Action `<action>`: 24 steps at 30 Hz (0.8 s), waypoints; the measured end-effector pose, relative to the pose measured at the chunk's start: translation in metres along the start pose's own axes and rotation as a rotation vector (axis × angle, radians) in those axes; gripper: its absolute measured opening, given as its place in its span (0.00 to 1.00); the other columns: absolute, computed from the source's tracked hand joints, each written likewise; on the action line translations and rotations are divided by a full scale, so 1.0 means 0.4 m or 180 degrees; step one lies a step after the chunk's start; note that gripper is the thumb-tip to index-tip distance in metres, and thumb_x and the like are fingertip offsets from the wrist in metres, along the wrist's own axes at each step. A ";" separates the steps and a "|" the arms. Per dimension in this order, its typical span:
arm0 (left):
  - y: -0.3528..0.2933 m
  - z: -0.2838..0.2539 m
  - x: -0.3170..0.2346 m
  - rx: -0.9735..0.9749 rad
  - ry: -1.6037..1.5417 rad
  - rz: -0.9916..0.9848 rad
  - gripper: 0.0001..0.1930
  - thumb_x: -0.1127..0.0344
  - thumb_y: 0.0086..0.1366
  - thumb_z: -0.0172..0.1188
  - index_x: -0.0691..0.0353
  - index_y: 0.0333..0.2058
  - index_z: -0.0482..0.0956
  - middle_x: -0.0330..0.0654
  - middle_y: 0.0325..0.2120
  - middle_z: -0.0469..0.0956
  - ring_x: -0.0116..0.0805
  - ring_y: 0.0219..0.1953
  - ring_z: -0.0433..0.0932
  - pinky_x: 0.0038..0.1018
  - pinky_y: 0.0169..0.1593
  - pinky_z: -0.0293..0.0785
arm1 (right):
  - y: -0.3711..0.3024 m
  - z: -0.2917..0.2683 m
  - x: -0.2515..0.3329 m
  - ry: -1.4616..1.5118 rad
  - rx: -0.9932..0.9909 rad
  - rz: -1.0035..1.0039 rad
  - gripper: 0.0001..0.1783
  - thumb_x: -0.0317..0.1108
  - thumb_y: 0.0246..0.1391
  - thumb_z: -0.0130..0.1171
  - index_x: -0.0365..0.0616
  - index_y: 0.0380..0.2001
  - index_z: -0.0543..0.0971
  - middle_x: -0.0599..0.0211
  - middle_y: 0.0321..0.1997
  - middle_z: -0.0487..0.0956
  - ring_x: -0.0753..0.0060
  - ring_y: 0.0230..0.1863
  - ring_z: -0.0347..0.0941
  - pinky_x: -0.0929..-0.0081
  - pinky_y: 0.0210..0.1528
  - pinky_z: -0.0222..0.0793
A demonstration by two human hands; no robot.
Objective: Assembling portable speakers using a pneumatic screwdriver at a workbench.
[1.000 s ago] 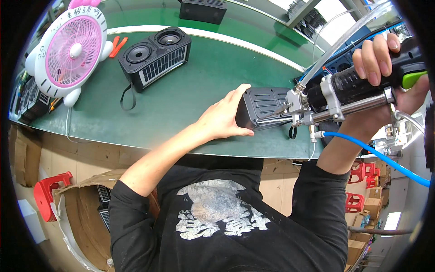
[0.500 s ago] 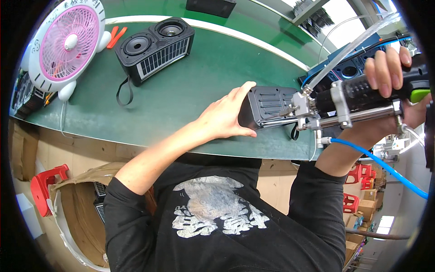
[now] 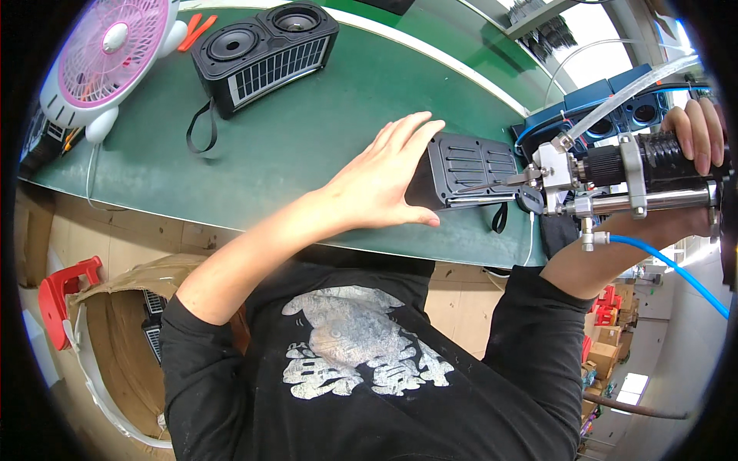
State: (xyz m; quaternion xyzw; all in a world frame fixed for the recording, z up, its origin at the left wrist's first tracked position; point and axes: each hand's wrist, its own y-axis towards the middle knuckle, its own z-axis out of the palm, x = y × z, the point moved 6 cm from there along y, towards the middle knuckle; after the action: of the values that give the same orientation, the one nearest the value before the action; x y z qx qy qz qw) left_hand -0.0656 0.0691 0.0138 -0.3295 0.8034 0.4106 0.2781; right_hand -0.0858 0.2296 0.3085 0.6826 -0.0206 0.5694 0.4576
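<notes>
A black speaker housing (image 3: 477,165) with a ribbed panel facing up lies near the bench's front edge. My left hand (image 3: 384,175) straddles its left end, fingers fanned along the far side and thumb at the near side. My right hand (image 3: 698,134) is wrapped around a black auto-feed electric screwdriver (image 3: 665,160) with a metal head; part of the grip is out of sight. The slim metal tip (image 3: 500,184) reaches over the housing's right part. Whether it touches cannot be made out. A strap loop (image 3: 500,219) hangs at the near side.
Another speaker (image 3: 265,54) with a solar panel and strap stands at the back left, near orange pliers (image 3: 197,32) and a pink-white fan (image 3: 104,58). A clear hose (image 3: 630,92) and blue air tube (image 3: 669,265) run from the screwdriver. Blue speakers (image 3: 615,115) stand behind it.
The screwdriver and my right hand have shifted right in view, with more of the tool's head showing. My left hand's fingers have fanned wider at the housing. The whole view has shifted slightly.
</notes>
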 end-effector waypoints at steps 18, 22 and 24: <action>-0.010 0.076 0.040 0.0200 0.0220 -0.0532 0.63 0.57 0.42 0.82 0.53 0.72 0.47 0.63 0.68 0.55 0.67 0.64 0.67 0.49 0.64 0.71 | -0.126 0.015 -0.147 -0.0253 -0.0340 0.0538 0.23 0.51 0.56 0.63 0.46 0.39 0.67 0.71 0.28 0.70 0.76 0.27 0.69 0.73 0.37 0.62; -0.010 0.079 0.036 0.0029 0.0071 -0.0373 0.61 0.59 0.43 0.81 0.54 0.71 0.47 0.61 0.65 0.59 0.65 0.63 0.67 0.47 0.64 0.71 | -0.124 0.046 -0.172 -0.0069 -0.0275 0.0385 0.27 0.55 0.59 0.62 0.43 0.42 0.67 0.70 0.29 0.69 0.75 0.27 0.69 0.71 0.36 0.62; -0.003 0.077 0.031 -0.0026 -0.0047 -0.0314 0.60 0.61 0.44 0.80 0.55 0.71 0.48 0.60 0.63 0.60 0.64 0.63 0.67 0.46 0.65 0.70 | -0.117 0.048 -0.184 -0.0142 -0.0251 0.0392 0.31 0.59 0.60 0.61 0.41 0.44 0.67 0.69 0.30 0.69 0.75 0.27 0.68 0.71 0.36 0.62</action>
State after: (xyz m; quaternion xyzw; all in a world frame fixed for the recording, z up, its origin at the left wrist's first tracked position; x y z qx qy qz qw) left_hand -0.0670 0.0906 -0.0112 -0.3668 0.7824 0.4021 0.3026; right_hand -0.0713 0.2080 0.2229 0.6740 -0.0952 0.5799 0.4477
